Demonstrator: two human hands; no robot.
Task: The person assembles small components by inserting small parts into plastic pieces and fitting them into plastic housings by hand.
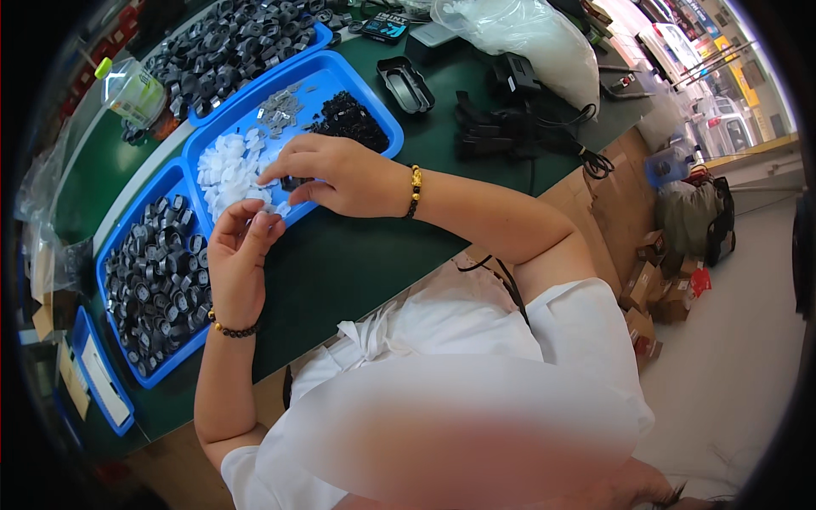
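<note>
My left hand (240, 259) is at the near edge of the blue divided tray (387, 127), thumb and fingertips pinched together. What they hold is too small to make out; a whitish bit shows beside them. My right hand (344, 174) arches over the same tray from the right, fingers curled toward the left hand. A small dark piece (293, 183) shows between its fingers and thumb, but I cannot tell whether it is gripped. Under and beyond the hands lie translucent white plastic pieces (228, 166), small grey pieces (279, 110) and small black parts (350, 123).
Black plastic housings fill a left blue tray (157, 280) and a far one (229, 55). A bottle (134, 92) stands at the far left. Beyond my right forearm are a black case (405, 85), black cables (595, 161) and a plastic bag (535, 42). Cardboard boxes (650, 289) sit on the floor.
</note>
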